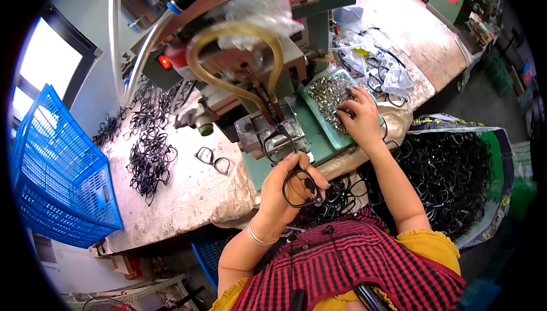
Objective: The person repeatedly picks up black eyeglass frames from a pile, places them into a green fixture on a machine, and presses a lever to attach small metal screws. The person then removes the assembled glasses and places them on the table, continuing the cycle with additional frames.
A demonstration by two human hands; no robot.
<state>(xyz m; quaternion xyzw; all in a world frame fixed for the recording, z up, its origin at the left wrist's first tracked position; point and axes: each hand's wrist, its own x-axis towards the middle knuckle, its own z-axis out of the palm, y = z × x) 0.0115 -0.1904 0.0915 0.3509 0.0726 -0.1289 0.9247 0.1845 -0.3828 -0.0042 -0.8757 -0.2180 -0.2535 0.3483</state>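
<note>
My left hand (286,188) is closed round a black eyeglass frame (288,201). One rim lies against the metal block (293,131) of a bench press, under its two prongs; the other rim hangs by my fingers. My right hand (363,118) is over a pale green tray (340,141) of small shiny metal parts (329,95). Its thumb and forefinger are pinched close together among the parts. Whatever is between those fingertips is too small to make out. A tan hose (196,46) loops in front of the press head.
Left on the bench are piled black frames (151,157) and one loose frame (212,160). A blue basket (68,180) stands beyond the left edge. At my right is a big sack (501,157) full of black frames (444,174). Plastic bags (396,80) lie behind the tray.
</note>
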